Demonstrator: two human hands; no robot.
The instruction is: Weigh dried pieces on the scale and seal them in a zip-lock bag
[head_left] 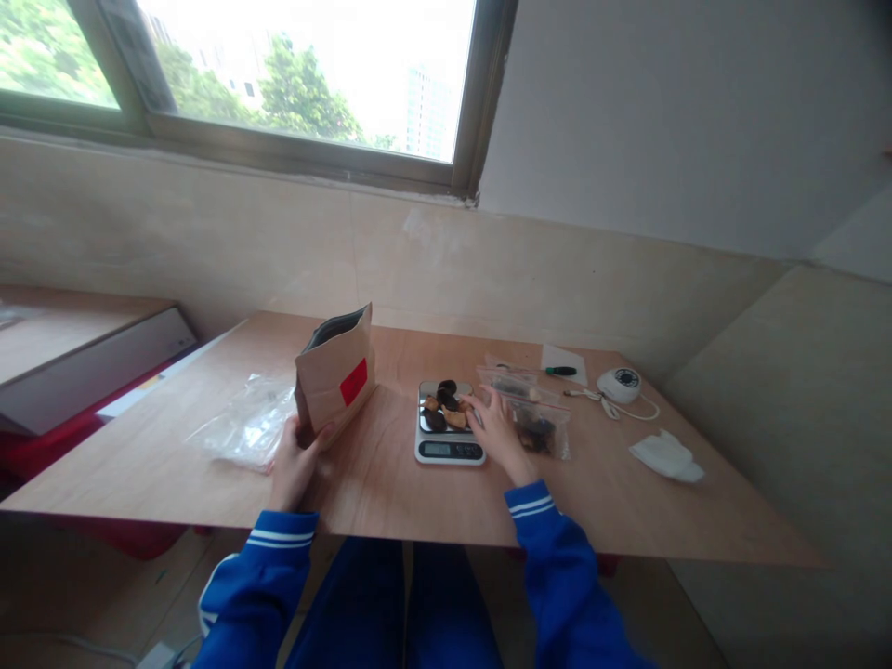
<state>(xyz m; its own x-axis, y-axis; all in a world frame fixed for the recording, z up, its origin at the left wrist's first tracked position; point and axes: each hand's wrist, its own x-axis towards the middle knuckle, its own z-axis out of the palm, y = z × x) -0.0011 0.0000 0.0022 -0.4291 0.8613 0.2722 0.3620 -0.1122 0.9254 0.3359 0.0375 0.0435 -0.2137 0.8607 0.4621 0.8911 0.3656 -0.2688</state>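
I seem to be in a bare, makeshift workroom rather than a kitchen: a plain plywood table [390, 483] fills the middle of the frame, unfinished plaster walls [627, 121] rise behind it, and a metal-framed window [293, 74] at upper left shows trees and towers.

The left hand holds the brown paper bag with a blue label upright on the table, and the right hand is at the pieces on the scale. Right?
Not quite: in the head view the label on the brown paper bag is red. The left hand does hold it upright on the table, and the right hand is at the pieces on the scale.
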